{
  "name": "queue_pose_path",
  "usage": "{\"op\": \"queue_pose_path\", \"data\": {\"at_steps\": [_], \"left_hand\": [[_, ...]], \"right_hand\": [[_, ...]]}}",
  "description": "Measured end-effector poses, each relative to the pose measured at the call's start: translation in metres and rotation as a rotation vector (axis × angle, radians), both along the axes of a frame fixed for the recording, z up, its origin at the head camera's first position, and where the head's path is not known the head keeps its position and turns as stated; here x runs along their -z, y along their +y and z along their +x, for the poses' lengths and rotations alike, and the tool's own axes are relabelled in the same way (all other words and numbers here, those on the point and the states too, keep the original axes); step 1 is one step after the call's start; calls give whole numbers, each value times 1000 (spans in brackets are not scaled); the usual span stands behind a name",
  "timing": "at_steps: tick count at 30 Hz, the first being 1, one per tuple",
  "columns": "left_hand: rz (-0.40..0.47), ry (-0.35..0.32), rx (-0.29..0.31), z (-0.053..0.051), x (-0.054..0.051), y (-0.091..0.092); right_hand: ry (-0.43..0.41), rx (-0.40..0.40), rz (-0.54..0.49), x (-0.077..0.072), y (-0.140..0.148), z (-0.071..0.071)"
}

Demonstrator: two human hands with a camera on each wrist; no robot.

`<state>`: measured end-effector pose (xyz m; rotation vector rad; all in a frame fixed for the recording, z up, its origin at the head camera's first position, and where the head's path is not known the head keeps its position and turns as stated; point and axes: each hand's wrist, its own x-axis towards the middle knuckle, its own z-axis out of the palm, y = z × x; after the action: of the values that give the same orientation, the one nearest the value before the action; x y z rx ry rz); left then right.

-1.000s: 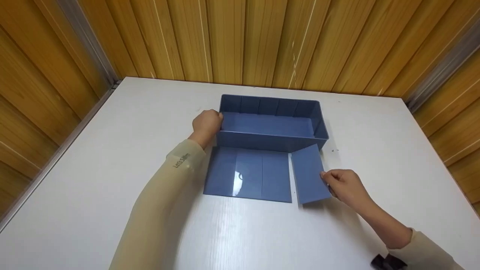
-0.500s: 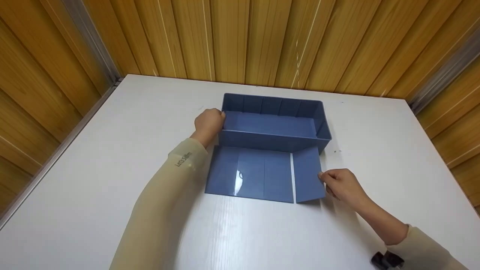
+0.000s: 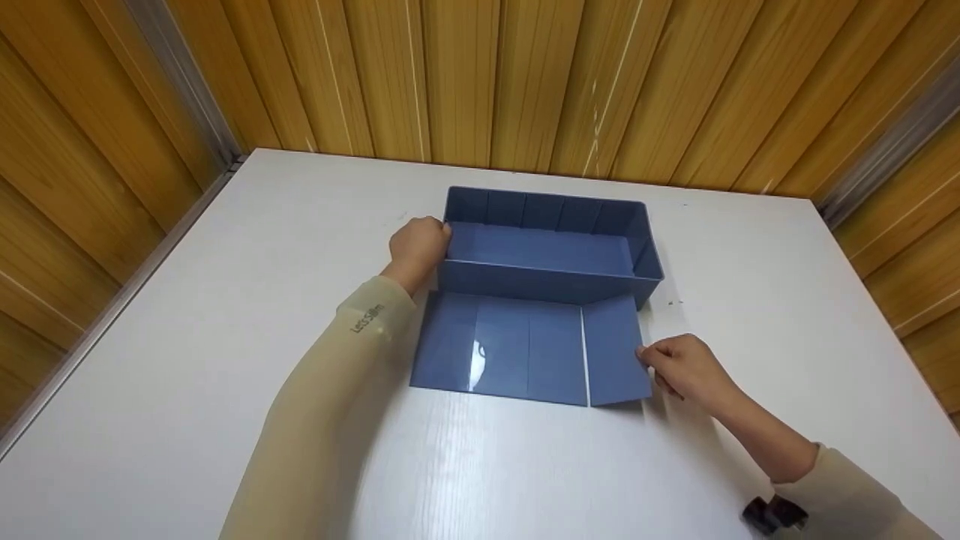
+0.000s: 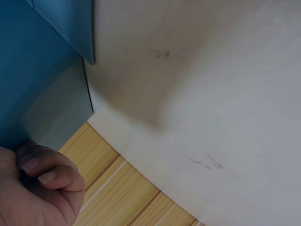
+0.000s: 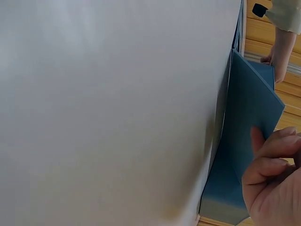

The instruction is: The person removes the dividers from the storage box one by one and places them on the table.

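An open blue plastic box [image 3: 547,283] stands toward the back of the table, its inside bare. My left hand [image 3: 418,244] holds the box's left end wall, fingers curled at the rim; the left wrist view shows these curled fingers [image 4: 61,179] by the blue wall. In front of the box, three thin blue rectangular panels [image 3: 555,352] lie flat side by side. Between thumb and fingers, my right hand [image 3: 690,371] pinches the right edge of another blue panel [image 3: 616,352]. That panel tilts, right edge raised, left edge low beside the flat row with a narrow gap.
The white table [image 3: 495,472] extends around the box and panels. Wood-patterned walls [image 3: 450,82] rise behind and at both sides. A small black device [image 3: 776,516] sits by the right sleeve.
The pinched panel has swung straighter and moved left toward the flat row, narrowing the gap. My left hand keeps its hold on the box. The head view has shifted slightly.
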<state>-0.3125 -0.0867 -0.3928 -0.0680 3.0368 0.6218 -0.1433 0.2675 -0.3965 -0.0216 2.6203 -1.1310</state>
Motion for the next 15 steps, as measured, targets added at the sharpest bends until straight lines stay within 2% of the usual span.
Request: {"op": "queue_pose_path", "data": {"at_steps": [5,15], "left_hand": [[17,1,-6,0,0,-1],[0,3,10,0,-1,-1]], "right_hand": [[-7,-42,2,0,2,-2],[-30,-68,28,2,4,-4]]}}
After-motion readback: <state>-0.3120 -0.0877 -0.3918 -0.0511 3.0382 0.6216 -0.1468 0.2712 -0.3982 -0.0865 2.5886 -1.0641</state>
